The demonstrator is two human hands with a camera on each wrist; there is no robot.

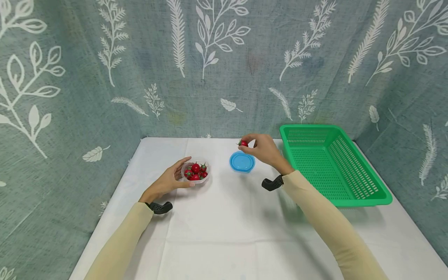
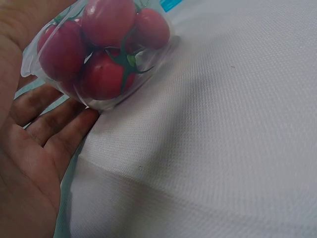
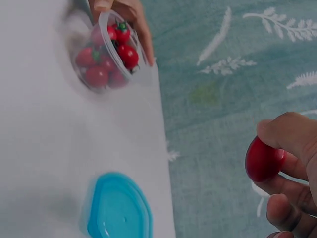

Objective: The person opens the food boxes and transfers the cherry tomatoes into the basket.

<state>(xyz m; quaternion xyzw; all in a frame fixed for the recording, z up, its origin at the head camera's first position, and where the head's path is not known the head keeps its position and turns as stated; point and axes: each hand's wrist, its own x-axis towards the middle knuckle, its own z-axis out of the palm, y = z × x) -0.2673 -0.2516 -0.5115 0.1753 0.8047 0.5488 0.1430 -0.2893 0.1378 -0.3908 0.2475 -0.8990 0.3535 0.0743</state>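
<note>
A green slotted basket (image 1: pixel 332 163) sits at your three o'clock. Your left hand (image 1: pixel 168 181) cups the clear tomato tub (image 1: pixel 196 171), fingers curled, steadying it. Your right hand (image 1: pixel 264 149) pinches one cherry tomato (image 1: pixel 243 143) above the blue lid (image 1: pixel 242 161).

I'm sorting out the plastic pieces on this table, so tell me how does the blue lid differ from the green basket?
The blue lid is small, solid and nearly flat; the green basket is far larger, deep and perforated all over. The lid lies mid-table, just below the right hand; the basket stands at the table's right edge, away from both hands. The lid is rounded, the basket rectangular. Both look like plastic and rest on the white cloth.
</note>
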